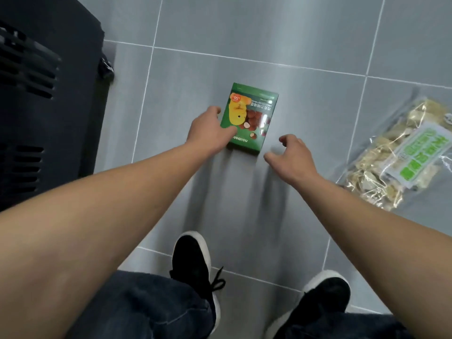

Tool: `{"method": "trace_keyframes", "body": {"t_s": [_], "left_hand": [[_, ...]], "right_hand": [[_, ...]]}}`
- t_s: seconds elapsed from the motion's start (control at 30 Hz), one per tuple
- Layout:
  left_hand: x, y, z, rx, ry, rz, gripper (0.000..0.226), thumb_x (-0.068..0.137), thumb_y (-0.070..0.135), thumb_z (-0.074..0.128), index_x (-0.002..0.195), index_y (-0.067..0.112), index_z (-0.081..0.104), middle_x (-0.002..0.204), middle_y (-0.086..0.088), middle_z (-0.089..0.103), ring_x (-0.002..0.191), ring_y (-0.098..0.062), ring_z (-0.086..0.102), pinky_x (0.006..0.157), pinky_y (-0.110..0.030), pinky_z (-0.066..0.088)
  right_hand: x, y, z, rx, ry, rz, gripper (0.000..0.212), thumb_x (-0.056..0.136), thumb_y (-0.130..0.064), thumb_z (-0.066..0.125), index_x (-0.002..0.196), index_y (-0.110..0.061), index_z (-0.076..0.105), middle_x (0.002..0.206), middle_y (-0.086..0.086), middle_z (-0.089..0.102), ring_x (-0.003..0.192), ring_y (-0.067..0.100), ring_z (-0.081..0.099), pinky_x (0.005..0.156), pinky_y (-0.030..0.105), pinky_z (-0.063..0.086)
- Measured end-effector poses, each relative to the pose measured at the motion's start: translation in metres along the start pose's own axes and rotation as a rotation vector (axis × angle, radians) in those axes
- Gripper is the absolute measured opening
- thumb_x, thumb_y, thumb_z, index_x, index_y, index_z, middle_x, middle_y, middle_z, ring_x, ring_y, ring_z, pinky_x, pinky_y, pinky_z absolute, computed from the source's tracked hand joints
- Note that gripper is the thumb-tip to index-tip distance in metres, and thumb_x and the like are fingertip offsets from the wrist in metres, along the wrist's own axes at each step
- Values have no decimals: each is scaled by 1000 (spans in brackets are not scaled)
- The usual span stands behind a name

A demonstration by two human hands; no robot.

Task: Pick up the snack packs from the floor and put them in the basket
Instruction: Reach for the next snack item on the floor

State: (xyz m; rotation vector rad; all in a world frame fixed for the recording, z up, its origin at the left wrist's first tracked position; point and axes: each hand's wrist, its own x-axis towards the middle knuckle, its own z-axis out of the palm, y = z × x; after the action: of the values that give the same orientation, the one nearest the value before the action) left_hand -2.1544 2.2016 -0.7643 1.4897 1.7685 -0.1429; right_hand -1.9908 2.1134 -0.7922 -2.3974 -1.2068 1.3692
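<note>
Box (252, 111): green, flat on floor | left hand (208, 133) grips edge | right hand (291, 155) loose

One head-worn camera looks steeply down, near the tiled floor (305, 57).

A: What snack packs lie on the floor?

B: 2. A green snack box (249, 117) lies flat at the middle of the frame, face up, its print upside down toward the camera: a yellow cartoon figure and brown round pieces.

A: And the other?

B: A clear snack bag (401, 152) at the right edge, lying flat and slanted, full of pale beige pieces, with a white and green label. It sits well apart from the box.
</note>
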Motion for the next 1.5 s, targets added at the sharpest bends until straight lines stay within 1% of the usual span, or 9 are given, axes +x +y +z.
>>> {"method": "trace_keyframes", "body": {"t_s": [0.17, 0.43, 0.67, 0.9, 1.03, 1.17, 1.27, 1.37, 1.5], "left_hand": [[56, -27, 27, -40, -24, -26, 71, 88, 42, 64, 148, 14, 38, 144, -7, 52, 132, -27, 49, 107, -35, 42], [70, -38, 62, -228, 16, 1, 33, 87, 32, 66, 117, 21, 66, 118, -1, 70, 109, -24, 64, 97, -37, 51], [63, -22, 68, -577, -9, -60, 36, 77, 39, 74, 97, 23, 48, 107, -3, 66, 99, -23, 69, 92, -46, 56], [29, -27, 56, -800, -297, -191, 50, 90, 19, 72, 131, 9, 46, 123, -10, 67, 104, -27, 71, 73, -37, 61], [-26, -29, 32, -606, -256, -204, 90, 79, 24, 81, 150, 15, 27, 132, -7, 60, 111, -25, 66, 92, -41, 56], [-93, -6, -22, -25, -228, 115, 115, 66, 40, 88, 155, 23, 19, 156, -5, 36, 138, -24, 43, 111, -43, 40], [-148, 30, -59, 334, -469, 336, 97, 71, 39, 85, 151, 21, 34, 151, -3, 45, 136, -23, 45, 109, -34, 39], [-199, 66, -90, 543, -693, 424, 69, 74, 39, 82, 135, 22, 54, 121, 1, 65, 110, -22, 60, 91, -31, 49], [-245, 89, -121, 537, -783, 462, 52, 76, 36, 82, 120, 15, 63, 99, 2, 66, 89, -19, 61, 69, -27, 47]], "right_hand": [[58, 5, 33, 33, 35, -40, 61, 88, -35, 62, 140, -9, 46, 140, 12, 51, 127, 28, 47, 97, 30, 37], [90, -3, 38, 103, 88, -111, 31, 85, -29, 59, 114, -18, 63, 114, 7, 66, 105, 28, 58, 76, 28, 38], [80, 10, 26, 537, 86, 6, 55, 80, -24, 67, 131, -26, 48, 111, -3, 63, 103, 19, 63, 96, 40, 51], [40, 21, -5, 864, -67, 40, 44, 85, -1, 65, 123, -22, 57, 101, 5, 69, 71, 14, 67, 66, 30, 56], [-18, 28, -23, 798, -78, 34, 50, 82, 6, 65, 124, -20, 60, 106, 6, 68, 82, 15, 67, 72, 29, 54], [-104, 10, -65, 412, -215, -22, 55, 80, 4, 68, 124, -28, 61, 125, 4, 59, 103, 21, 61, 82, 28, 50], [-165, -20, -104, 146, -399, -116, 56, 83, 3, 67, 131, -26, 58, 120, -1, 57, 100, 17, 55, 71, 13, 42], [-226, -47, -139, -25, -454, -173, 61, 82, 0, 69, 135, -27, 54, 116, -5, 58, 99, 12, 53, 65, 3, 37], [-294, -57, -160, 41, -268, -105, 72, 79, -4, 72, 142, -24, 45, 134, 3, 55, 118, 19, 55, 97, 25, 43]]}}
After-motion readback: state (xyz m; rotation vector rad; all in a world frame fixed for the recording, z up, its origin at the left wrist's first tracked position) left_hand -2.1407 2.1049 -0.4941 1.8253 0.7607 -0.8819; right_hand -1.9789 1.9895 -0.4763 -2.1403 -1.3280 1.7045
